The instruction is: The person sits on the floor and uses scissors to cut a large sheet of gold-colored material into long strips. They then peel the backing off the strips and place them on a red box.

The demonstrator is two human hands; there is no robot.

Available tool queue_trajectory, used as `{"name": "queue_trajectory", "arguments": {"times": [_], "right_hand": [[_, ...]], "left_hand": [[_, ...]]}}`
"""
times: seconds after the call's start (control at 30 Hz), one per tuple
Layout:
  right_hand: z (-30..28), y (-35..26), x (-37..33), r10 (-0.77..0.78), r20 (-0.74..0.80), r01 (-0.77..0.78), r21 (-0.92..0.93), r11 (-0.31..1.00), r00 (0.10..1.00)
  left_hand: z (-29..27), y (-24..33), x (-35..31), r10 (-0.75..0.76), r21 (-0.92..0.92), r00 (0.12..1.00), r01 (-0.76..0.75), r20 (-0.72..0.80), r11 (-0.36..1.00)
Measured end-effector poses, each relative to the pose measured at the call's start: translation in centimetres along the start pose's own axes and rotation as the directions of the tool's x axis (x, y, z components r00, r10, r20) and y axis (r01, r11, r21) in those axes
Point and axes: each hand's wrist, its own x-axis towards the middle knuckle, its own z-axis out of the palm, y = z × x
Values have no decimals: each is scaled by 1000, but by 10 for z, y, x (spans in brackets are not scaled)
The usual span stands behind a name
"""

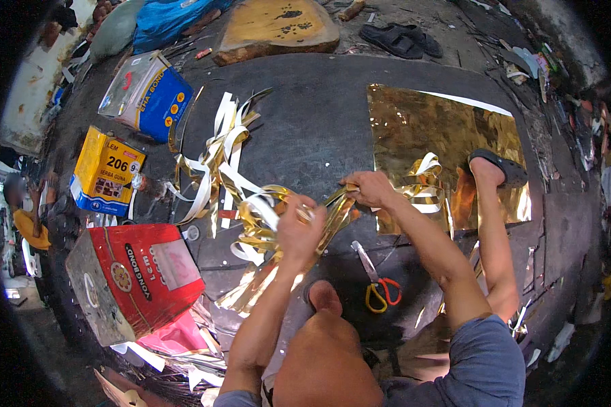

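My left hand [301,229] is closed around a bunch of shiny gold strips [254,288] with white backs, whose loose ends hang and curl below and left of it. Just to the right, my right hand [369,188] pinches the other end of the strips, so a short span of gold runs between both hands. More curled gold and white strips [232,139] lie on the dark mat to the left. Scissors [380,281] with one yellow and one red handle loop lie below my right hand, blades pointing up-left.
A large gold sheet [414,122] lies at the right, with a sandalled foot [499,169] on it. A red can [149,271], a yellow can [108,169] and a blue can [159,98] line the left. Beyond the mat [312,102] sit a wooden block [275,30] and black sandals [400,39].
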Motion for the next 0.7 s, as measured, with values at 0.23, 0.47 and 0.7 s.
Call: {"name": "queue_trajectory", "arguments": {"times": [0.23,0.47,0.7], "right_hand": [[-33,-19,-11,-2,1,2,132,991,1000],[-78,-99,-77,-58,226,-209,954,213,972],[-100,-91,-88,114,206,-100,799,-593,972]], "left_hand": [[25,-14,-29,-62,-40,982,71,180,997],[9,21,-21,-25,-270,923,138,384,953],[-35,31,-6,-81,-444,947,220,309,869]]}}
